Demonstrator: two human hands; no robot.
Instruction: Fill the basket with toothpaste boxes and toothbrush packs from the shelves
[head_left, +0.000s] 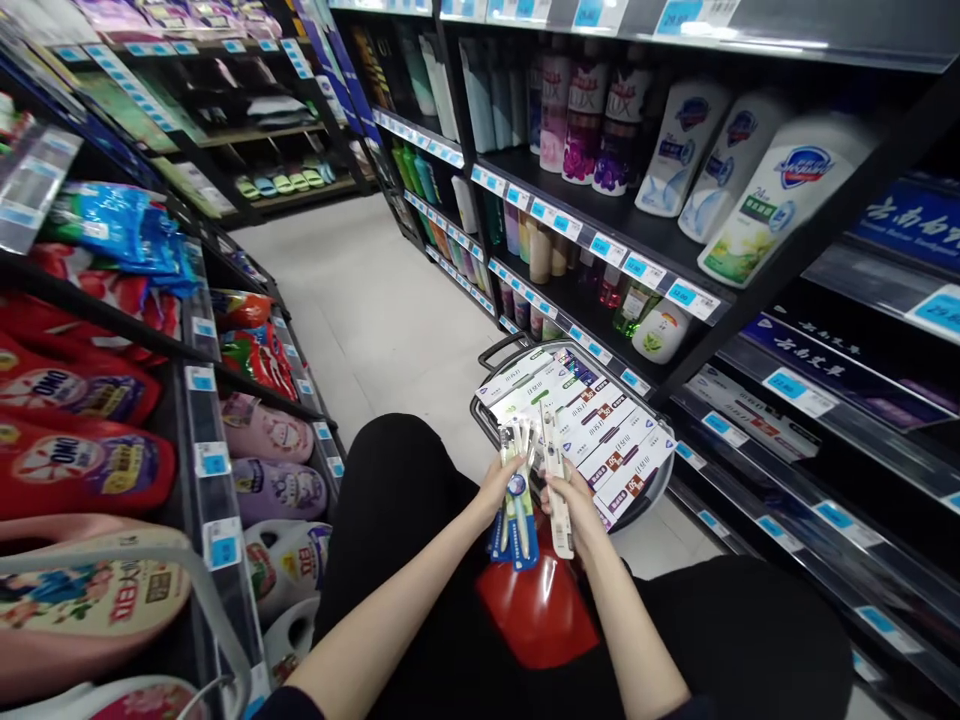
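Both of my hands are in front of my lap, close together. My left hand (pixel 493 492) grips a couple of toothbrush packs (pixel 516 535), clear in front with blue lower ends. In my right hand (pixel 579 502) is a narrow, whitish toothbrush pack (pixel 558 510), held upright by its edge. The tops of the packs nearly meet, and the thumbs lie over their fronts. Just beyond the hands, a dark basket (pixel 661 488) is filled with rows of toothpaste boxes (pixel 600 415). Beneath the packs lies a glossy red sheet-like thing (pixel 540 620), whose kind I cannot make out.
On the right, shelves hold body wash bottles (pixel 787 195) and, lower down, toothpaste boxes (pixel 757 410). Laundry detergent bottles (pixel 82 460) fill the left shelf, its edge near my left knee. A pale floor aisle (pixel 330 290) runs ahead to slippers (pixel 285 183).
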